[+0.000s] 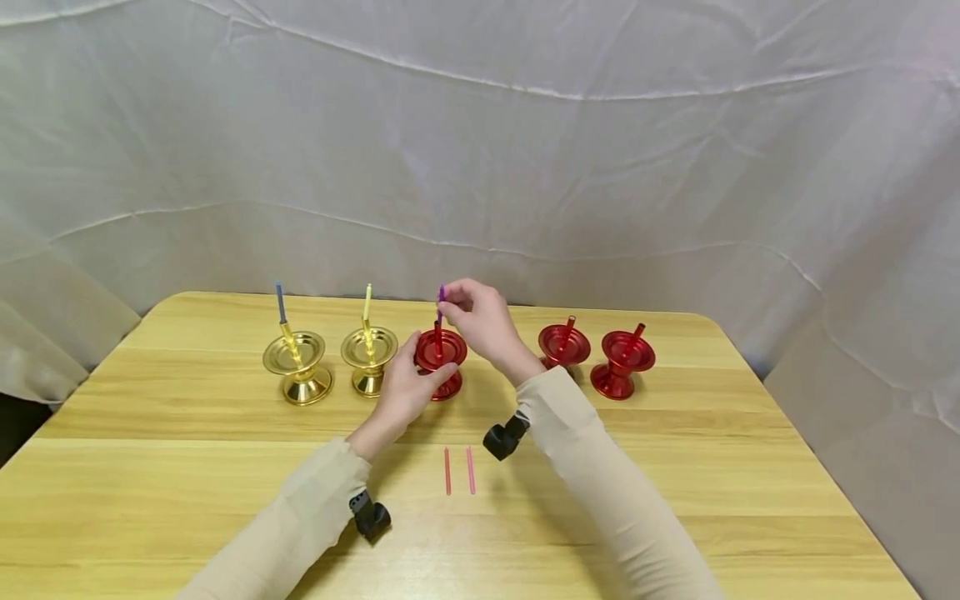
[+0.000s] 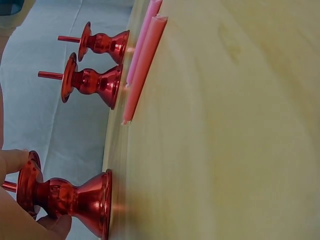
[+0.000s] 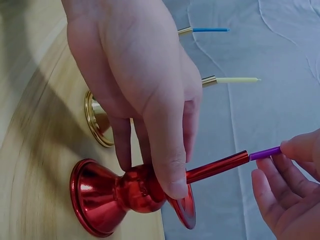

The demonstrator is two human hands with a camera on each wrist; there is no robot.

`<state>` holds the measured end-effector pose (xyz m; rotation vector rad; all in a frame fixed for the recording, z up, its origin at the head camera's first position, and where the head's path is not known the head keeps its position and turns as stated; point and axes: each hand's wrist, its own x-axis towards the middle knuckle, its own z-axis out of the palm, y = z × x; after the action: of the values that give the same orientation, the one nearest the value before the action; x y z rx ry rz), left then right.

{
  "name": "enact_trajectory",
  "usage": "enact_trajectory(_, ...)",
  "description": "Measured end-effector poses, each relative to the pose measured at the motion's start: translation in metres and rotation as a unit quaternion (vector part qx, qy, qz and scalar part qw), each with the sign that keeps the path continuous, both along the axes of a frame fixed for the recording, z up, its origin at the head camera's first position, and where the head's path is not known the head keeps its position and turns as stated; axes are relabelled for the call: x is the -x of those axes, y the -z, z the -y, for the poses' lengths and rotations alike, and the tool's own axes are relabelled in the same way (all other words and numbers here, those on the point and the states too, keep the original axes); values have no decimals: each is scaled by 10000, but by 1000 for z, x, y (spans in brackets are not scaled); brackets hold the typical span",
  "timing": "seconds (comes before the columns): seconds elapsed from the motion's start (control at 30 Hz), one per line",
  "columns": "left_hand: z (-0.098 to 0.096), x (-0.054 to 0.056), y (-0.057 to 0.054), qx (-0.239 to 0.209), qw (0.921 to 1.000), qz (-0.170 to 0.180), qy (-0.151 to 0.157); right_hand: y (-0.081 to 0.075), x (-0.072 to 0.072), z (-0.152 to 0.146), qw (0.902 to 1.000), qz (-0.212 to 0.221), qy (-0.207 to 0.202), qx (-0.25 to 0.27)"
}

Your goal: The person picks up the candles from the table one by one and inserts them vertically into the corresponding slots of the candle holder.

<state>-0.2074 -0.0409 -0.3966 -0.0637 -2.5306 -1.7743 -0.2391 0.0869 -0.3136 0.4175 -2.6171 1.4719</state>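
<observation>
Two hands on one piece: the left hand [image 1: 408,382] grips the middle red holder [image 1: 448,387] about its dish, thumb on the near side; the right hand [image 1: 483,321] pinches the purple candle [image 3: 266,153] by its upper part, roughly upright above that holder's tube [image 3: 217,168]. The candle's lower end is at the tube's mouth; whether it has entered or only rests on the lip cannot be settled from the right-wrist view. Risks, as judged: candle and tube look close in width, so slight misalignment could catch the wax on the lip, and a slanted push could bend or snap it. A slack left grip could let the holder tip under that push. The right sleeve [image 1: 615,483] passes close to the neighbouring red holder [image 1: 565,343]; a sideways swing could knock it. Pose: left sleeve [image 1: 292,517] enters from lower left, hand low beside the holder; right arm slants in from lower right, hand higher, palm turned inward. Red candle [image 1: 447,472] and pink candle [image 1: 471,471] lie between the forearms.
</observation>
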Motion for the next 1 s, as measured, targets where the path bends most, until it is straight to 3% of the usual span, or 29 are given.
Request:
enact_trajectory(0.3,-1,0,1,31,9999,-146,-16,0,1,2,10000,1,-85,50)
enact_trajectory(0.57,-1,-1,1,-11,9998,-204,5,0,1,2,9996,-104,-27,-251)
enact_trajectory(1.0,0,-1,1,-98,9997,-213,30,5,2,2,9982,95,-79,-582)
